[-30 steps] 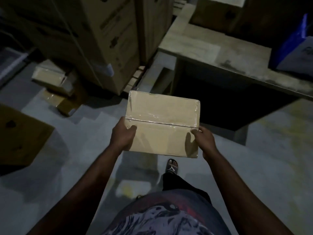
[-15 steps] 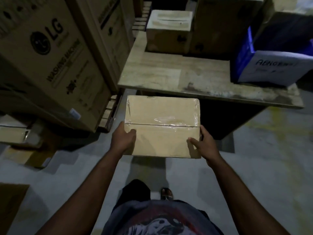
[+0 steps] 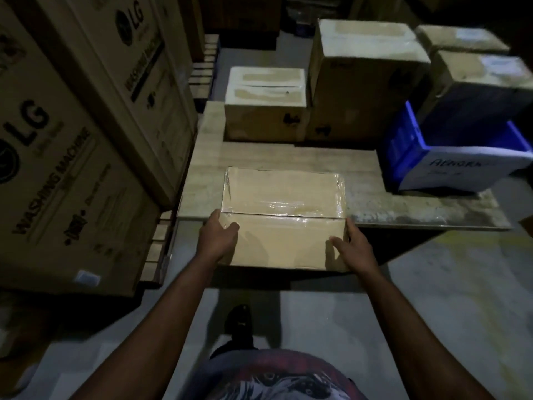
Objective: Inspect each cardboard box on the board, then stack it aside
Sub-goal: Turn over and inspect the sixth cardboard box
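I hold a taped brown cardboard box (image 3: 284, 203) in front of me, above the near edge of the wooden board (image 3: 300, 157). My left hand (image 3: 217, 239) grips its left side and my right hand (image 3: 350, 245) grips its right side, thumbs on the near face. On the back of the board stand a small taped box (image 3: 265, 103) and a taller box (image 3: 363, 79) right of it.
Large washing machine cartons (image 3: 72, 174) on wooden pallets line the left. A blue crate (image 3: 403, 148) with a white handwritten label sits on the board's right, with more boxes (image 3: 478, 82) behind it. Grey concrete floor (image 3: 432, 298) lies below; my foot (image 3: 239, 319) is under the box.
The view has swung from the floor up to the board. The held box now hangs over the board's near edge, and both hands keep their grip.
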{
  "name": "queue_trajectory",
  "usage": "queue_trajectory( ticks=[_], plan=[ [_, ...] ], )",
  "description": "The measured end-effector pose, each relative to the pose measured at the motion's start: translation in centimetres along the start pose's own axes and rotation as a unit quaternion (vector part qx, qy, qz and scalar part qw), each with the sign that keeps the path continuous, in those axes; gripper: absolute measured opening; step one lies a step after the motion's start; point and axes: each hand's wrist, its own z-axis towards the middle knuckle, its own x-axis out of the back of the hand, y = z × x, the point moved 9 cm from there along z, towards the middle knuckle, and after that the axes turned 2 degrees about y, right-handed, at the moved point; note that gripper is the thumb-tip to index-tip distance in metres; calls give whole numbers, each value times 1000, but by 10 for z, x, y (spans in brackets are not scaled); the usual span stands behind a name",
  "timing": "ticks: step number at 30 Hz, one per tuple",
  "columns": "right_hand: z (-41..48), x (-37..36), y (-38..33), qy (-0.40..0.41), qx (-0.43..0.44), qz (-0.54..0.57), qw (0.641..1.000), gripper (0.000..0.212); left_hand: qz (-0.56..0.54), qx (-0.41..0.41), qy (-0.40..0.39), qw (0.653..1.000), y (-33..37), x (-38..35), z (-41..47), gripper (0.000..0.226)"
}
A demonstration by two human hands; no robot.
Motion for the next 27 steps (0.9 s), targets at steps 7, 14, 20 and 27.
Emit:
queue_trajectory(
  ticks=[7, 14, 20, 27],
  plan=[
    [63, -6, -26, 30, -22, 1, 999, 45, 10, -22, -30, 999, 45, -9, 78, 45],
    [133, 5, -40, 15, -7, -25, 1000, 54, 39, -32, -35, 998, 66, -34, 135, 48],
    [186, 9, -47, -23, 19, -33, 999, 58, 75, -12, 7, 997, 78, -49, 155, 57],
    [191, 11, -3, 29, -114, 26, 993, 76, 131, 49, 17, 990, 61, -44, 155, 48]
  ],
)
